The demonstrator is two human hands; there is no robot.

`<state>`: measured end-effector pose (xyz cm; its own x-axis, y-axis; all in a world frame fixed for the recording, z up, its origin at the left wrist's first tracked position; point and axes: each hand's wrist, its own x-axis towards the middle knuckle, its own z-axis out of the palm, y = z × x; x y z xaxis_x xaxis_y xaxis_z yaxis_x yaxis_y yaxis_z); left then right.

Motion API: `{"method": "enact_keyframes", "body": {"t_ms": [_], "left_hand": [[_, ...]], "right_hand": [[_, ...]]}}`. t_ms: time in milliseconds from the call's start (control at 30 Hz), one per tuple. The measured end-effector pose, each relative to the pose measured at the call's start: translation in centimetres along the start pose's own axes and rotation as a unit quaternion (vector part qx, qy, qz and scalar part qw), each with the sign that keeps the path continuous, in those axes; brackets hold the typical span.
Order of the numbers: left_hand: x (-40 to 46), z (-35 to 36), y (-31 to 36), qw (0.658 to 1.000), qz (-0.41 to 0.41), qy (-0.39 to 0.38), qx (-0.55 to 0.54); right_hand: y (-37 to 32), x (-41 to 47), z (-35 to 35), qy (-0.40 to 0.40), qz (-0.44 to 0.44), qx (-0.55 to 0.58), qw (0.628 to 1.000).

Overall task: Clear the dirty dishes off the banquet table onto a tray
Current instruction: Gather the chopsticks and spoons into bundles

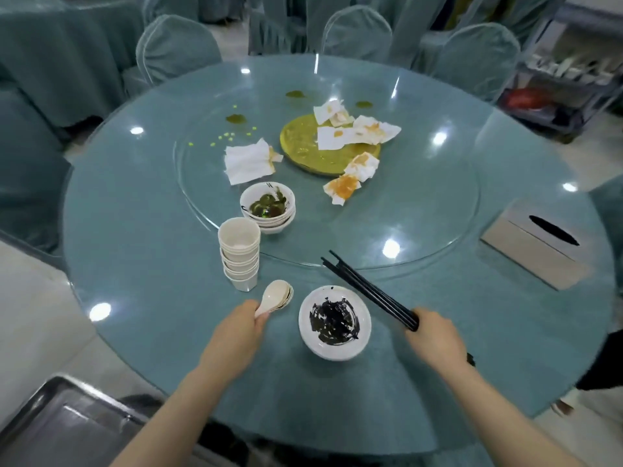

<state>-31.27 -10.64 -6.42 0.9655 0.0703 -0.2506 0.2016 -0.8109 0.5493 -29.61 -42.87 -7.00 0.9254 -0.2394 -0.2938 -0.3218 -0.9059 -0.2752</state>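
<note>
two bare forearms reach in from the near edge over the round desk (135, 264) with its teal cloth under glass. at the near left corner sits a metal tray (60, 419), off the desk and below its rim. left hand (236, 332) curls round the handles of a nested stack of white spoons (278, 294), bowls pointing far and slightly right. right hand (435, 335) grips a bundle of black chopsticks (367, 291) whose tips slant toward the far left, over the edge of the glass turntable (421, 210). between the hands a white bowl (334, 323) smeared with dark sauce rests on the desk. just beyond the spoons stands a stack of white cups (240, 252), and beside it, on the turntable's near rim, a stack of small bowls (268, 207) with greenish residue. further off lie stained napkins (249, 160) around a gold plate (303, 146). at right lies a tissue box (532, 244).
</note>
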Motion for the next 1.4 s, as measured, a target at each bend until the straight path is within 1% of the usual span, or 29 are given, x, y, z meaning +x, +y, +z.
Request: {"method": "enact_keyframes", "body": {"t_ms": [100,200,300,367,500,600,733,833,933,1000,1133,1267,1400], "left_hand": [[2.2,1.1,1.1,1.000,-0.008,-0.009,-0.008],[4.8,2.0,3.1,1.000,-0.001,0.001,-0.020],[7.8,2.7,5.3,1.000,-0.001,0.003,-0.024],[9.6,3.0,6.6,1.000,-0.004,-0.005,-0.006],[12.4,3.4,8.3,1.000,-0.003,-0.015,0.026],[14.3,3.5,9.5,0.999,-0.003,-0.024,0.048],[16.4,3.9,10.6,0.997,0.011,-0.043,0.059],[18.0,4.6,11.0,0.996,0.020,-0.054,0.063],[19.1,5.2,11.4,0.996,0.026,-0.048,0.070],[19.6,5.5,11.6,0.998,0.023,-0.027,0.059],[19.4,6.4,11.4,0.997,0.024,-0.009,0.078],[19.1,6.5,11.4,0.995,0.038,0.008,0.091],[18.1,5.8,11.2,0.995,0.046,0.020,0.083]], "right_hand": [[0.3,2.3,0.5,0.007,-0.001,0.048,0.999],[-0.1,5.3,0.3,0.017,0.002,0.065,0.998],[-0.4,8.2,-0.1,0.022,0.000,0.032,0.999],[-0.4,10.0,-0.6,0.028,-0.011,0.006,1.000],[-0.5,13.6,-1.5,0.040,-0.047,-0.021,0.998],[-1.2,16.3,-2.2,0.042,-0.087,-0.062,0.993],[-2.4,19.5,-3.1,0.023,-0.113,-0.083,0.990],[-3.3,21.9,-3.3,0.007,-0.148,-0.068,0.987],[-4.0,23.9,-3.4,-0.031,-0.185,-0.067,0.980],[-4.2,24.2,-3.1,-0.043,-0.193,-0.066,0.978],[-4.0,23.5,-2.1,-0.012,-0.205,-0.064,0.976],[-3.7,22.8,-2.2,-0.014,-0.204,-0.068,0.976],[-4.6,21.7,-3.0,0.008,-0.228,-0.041,0.973]]}}
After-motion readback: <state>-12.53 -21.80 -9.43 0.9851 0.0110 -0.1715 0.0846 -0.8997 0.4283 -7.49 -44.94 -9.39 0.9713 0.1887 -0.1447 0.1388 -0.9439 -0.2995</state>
